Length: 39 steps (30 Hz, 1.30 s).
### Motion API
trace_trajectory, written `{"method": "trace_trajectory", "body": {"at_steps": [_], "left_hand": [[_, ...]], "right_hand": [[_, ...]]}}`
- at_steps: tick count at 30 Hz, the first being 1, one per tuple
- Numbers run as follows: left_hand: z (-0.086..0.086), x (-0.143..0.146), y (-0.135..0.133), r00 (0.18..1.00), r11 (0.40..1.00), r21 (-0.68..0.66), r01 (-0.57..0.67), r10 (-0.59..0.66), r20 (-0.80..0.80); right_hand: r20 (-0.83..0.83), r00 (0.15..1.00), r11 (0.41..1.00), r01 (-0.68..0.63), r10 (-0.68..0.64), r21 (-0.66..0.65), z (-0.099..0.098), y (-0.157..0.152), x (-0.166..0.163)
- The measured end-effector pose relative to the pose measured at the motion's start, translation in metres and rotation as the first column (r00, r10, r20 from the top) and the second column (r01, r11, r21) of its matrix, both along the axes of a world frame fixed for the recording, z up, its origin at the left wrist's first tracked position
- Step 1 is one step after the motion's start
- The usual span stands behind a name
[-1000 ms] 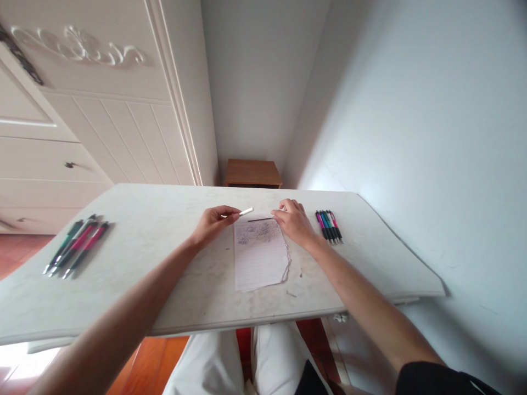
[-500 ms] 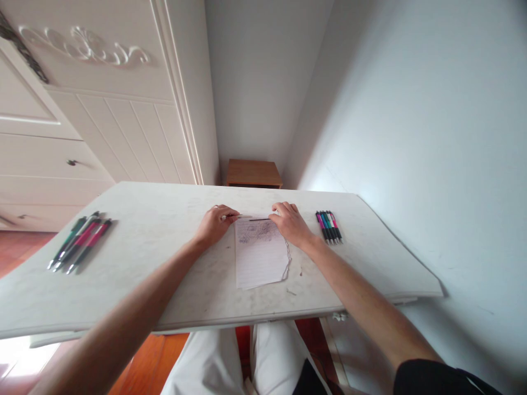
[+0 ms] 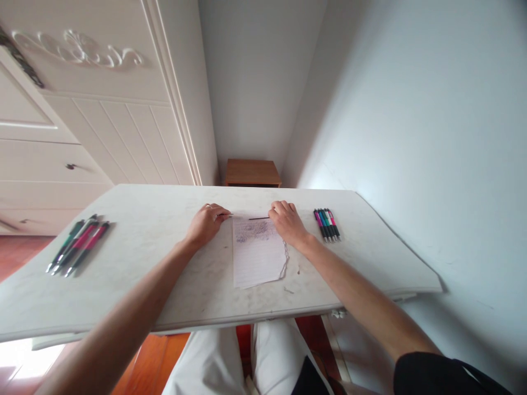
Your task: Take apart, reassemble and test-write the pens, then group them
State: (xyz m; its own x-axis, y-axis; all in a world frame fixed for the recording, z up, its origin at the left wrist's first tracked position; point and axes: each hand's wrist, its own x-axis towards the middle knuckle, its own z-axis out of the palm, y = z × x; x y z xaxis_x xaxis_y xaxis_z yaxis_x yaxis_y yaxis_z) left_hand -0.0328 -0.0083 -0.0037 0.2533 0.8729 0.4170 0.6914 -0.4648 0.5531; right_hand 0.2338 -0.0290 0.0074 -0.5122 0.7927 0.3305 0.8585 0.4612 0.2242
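Note:
My left hand (image 3: 206,224) is closed at the top left corner of the lined paper, pinching a small thin piece whose dark tip (image 3: 230,214) sticks out to the right. Most of that piece is hidden by the fingers. At the paper's top right, my right hand (image 3: 287,220) has its fingers curled around the end of a thin dark rod that looks like a pen refill (image 3: 258,218). The rod points left along the paper's top edge. Below it, the paper (image 3: 258,266) carries purple-blue scribbles on its upper part and has a torn right edge.
Several retractable pens (image 3: 327,225) lie side by side to the right. Another group of pens (image 3: 80,247) lies at the left of the white table (image 3: 177,299). A white cabinet (image 3: 123,137) stands behind left, a wooden box (image 3: 253,173) beyond the far edge, a wall at right.
My left hand has moved a little left, away from the paper's corner, and less of its thin piece shows. My right hand keeps its place with the dark rod. The view has shifted slightly.

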Motion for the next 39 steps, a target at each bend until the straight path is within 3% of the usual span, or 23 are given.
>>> {"method": "trace_trajectory", "body": {"at_steps": [11,20,39], "left_hand": [[0.004,-0.005,-0.001,1.0,1.0,0.006,0.019,-0.019,-0.008],[-0.001,-0.007,0.001,0.999,0.999,0.031,0.035,-0.034,-0.031],[-0.004,-0.008,-0.001,0.998,0.997,0.065,0.033,-0.03,-0.047]], "right_hand": [[-0.035,0.998,0.999,-0.051,0.051,-0.014,0.0,0.001,0.001],[0.088,0.99,0.991,-0.12,0.115,0.054,0.001,0.003,-0.01],[0.082,0.991,0.99,-0.109,0.102,0.085,0.0,0.007,-0.01]]}}
